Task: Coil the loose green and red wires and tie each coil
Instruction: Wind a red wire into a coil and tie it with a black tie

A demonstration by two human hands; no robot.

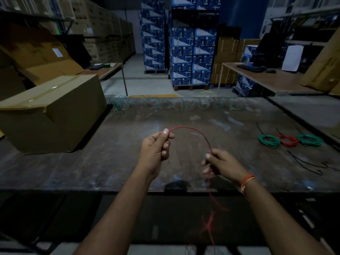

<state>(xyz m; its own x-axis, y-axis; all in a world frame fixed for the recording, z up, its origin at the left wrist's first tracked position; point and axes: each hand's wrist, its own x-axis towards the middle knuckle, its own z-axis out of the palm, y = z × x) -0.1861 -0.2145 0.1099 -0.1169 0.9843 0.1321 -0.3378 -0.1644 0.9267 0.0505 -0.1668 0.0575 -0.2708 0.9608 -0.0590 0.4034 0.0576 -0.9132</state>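
One red wire is up in the air over the tabletop, arching between both hands. Left hand has its grip pinched on the wire's end — thumb and forefinger pressed together on it, other fingers curled in. Right hand pinches the same wire further along, and from there the rest hangs down past the tabletop's near edge into a loose red tangle below, kinda blurry down there. An orange thread band sits on the right wrist.

Off to the right on the tabletop, three finished coils sit in a row, just beside each other: a green coil, a red coil, then another green coil. A few black ties lie near them. Loose green wire is strung in loops along the far edge — well apart from the hands. A big cardboard box sits at the left. Stacks of blue cartons stand on the floor behind.
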